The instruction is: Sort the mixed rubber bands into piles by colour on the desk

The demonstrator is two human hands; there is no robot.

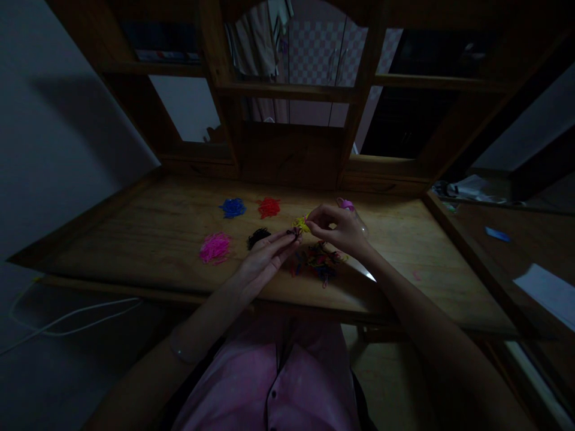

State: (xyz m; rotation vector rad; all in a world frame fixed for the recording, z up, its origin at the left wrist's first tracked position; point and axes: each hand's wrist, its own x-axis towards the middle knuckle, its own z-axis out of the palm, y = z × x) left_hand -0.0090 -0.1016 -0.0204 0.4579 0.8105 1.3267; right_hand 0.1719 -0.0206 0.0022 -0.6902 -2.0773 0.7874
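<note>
My left hand (265,260) is closed at the fingertips on a small tangle of dark rubber bands (294,231). Close beside it, my right hand (336,227) pinches what looks like a pink rubber band, partly hidden by the fingers. A yellow pile of bands (300,224) lies behind the fingertips. Left of my left hand is a black pile (258,237), and below my right hand spreads a mixed-colour pile (321,257). Farther left are a pink pile (215,248), a blue pile (232,208) and a red pile (269,207).
Behind my right hand lies a clear container with a pink top (346,205), partly covered. The wooden desk (157,233) backs onto an open shelf frame (287,91). White paper (548,293) rests on a surface at right. A white cable (76,314) hangs at left.
</note>
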